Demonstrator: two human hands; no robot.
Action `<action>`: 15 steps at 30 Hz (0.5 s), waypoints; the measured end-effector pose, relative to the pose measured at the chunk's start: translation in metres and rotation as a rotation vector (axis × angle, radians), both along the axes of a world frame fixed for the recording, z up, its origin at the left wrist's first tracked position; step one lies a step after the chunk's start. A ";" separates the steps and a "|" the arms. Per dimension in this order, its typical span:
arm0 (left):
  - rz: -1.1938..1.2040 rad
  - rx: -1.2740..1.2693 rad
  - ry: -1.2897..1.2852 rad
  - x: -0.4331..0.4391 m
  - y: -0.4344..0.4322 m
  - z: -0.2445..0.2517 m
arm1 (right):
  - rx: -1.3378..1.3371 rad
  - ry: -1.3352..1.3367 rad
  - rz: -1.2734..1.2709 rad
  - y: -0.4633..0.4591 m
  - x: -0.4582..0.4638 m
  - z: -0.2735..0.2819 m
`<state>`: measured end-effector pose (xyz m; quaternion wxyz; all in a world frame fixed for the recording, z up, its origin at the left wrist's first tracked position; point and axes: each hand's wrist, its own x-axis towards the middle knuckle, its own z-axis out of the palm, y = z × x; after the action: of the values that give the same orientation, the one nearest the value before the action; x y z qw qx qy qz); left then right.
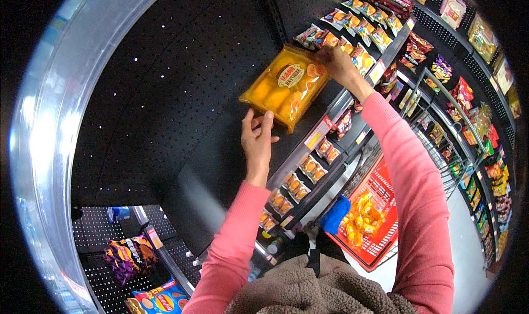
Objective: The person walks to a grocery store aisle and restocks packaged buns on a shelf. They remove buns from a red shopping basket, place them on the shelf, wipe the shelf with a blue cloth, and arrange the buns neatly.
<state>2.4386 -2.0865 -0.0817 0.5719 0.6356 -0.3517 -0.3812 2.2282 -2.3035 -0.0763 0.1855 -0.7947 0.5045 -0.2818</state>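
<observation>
Above a black store shelf, a yellow plastic package of bread rolls (285,86) is held between both hands. My right hand (341,66) grips its upper right corner. At its lower left edge is my left hand (258,138), thumb and fingers touching the package, which hides some fingertips. Small wrapped cakes (363,59) stand in rows on the shelf just beyond my right hand. Below, near my body, a red plastic basket (382,181) holds several yellow-orange wrapped packages (363,223).
The shelf's front rail (318,134) bears price tags. Packs of small cakes (312,169) lie on a lower shelf. A blue cloth (334,214) hangs beside the basket. A wire cart (446,119) stands at the right, before snack shelves. Bags of chips (130,256) lie at the lower left.
</observation>
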 end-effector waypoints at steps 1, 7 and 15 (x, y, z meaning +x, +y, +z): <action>0.001 0.017 0.019 0.000 0.001 -0.001 | 0.020 -0.058 -0.003 0.001 0.000 -0.001; -0.090 -0.043 0.155 0.001 -0.004 -0.006 | -0.003 -0.049 0.032 0.002 -0.005 -0.003; -0.062 -0.075 0.188 0.000 -0.007 -0.007 | -0.011 -0.178 0.085 0.001 -0.007 -0.012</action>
<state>2.4384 -2.0933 -0.0887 0.6138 0.5637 -0.3300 -0.4434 2.2216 -2.3023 -0.0884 0.2369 -0.7884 0.4501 -0.3460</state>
